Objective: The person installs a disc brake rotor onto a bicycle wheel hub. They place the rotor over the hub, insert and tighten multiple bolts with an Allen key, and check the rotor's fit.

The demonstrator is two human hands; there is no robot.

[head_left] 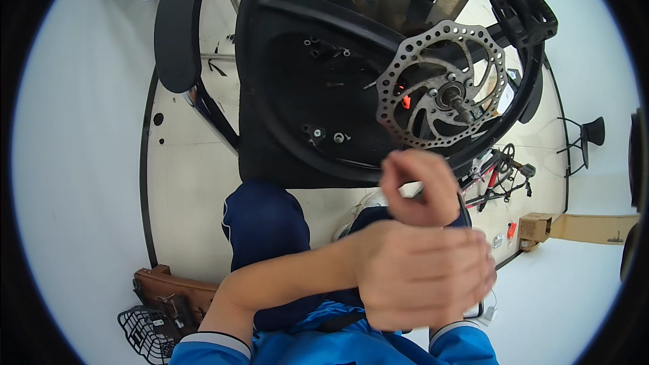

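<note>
My left hand (422, 277) reaches across my body and is wrapped around my right wrist, slightly blurred. Above it my right hand (419, 186) is curled into a loose fist; I see nothing in it. A dark strap (464, 211) shows at the right wrist. Just beyond the fist hangs a bicycle wheel with a black tyre (270, 128). Its silver perforated disc brake rotor (405, 74) and axle stub (460, 103) face me. Neither hand touches the wheel. My blue sleeves and dark blue trouser knee (263, 223) lie below.
A black pedal (524, 13) sits at the upper right and a curved black mudguard (179, 20) at the upper left. On the pale floor lie small bike parts (500, 176), a cardboard box (537, 226), a brown wooden piece (172, 290) and a black wire basket (145, 331).
</note>
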